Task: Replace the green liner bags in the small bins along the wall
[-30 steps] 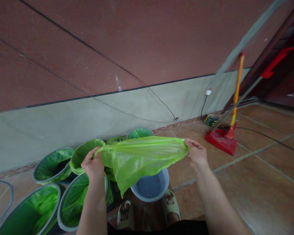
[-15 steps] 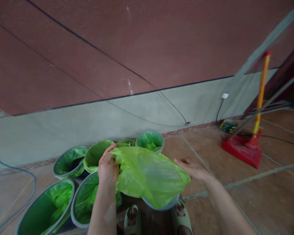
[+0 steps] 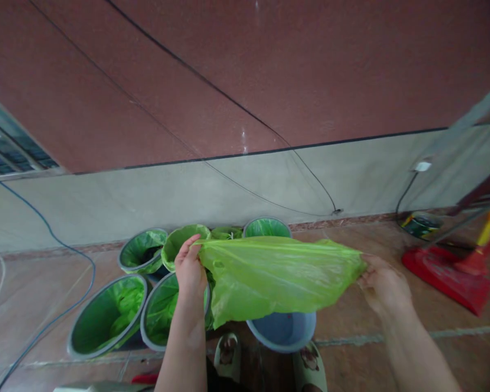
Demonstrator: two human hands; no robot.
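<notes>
A green plastic bag (image 3: 277,277) is stretched sideways between my two hands. My left hand (image 3: 190,267) pinches its left corner, and my right hand (image 3: 384,280) grips the right end. Below the bag, partly covered by it, stands a grey-blue bucket (image 3: 283,331) with no liner showing inside. To the left are several bins with green liners, among them a large one (image 3: 108,316) and another (image 3: 159,316) partly behind my left forearm. One lined bin (image 3: 267,227) stands beyond the bag, by the wall.
A red dustpan (image 3: 445,272) with a yellow handle lies at the right, near a dark can (image 3: 422,224). A blue hose (image 3: 57,239) runs over the floor at the left. My slippered feet flank the bucket. Cables hang along the wall (image 3: 245,185).
My right hand has moved right and closed on the bag's end, pulling the bag out wide. More of the bucket shows below. The view has shifted left.
</notes>
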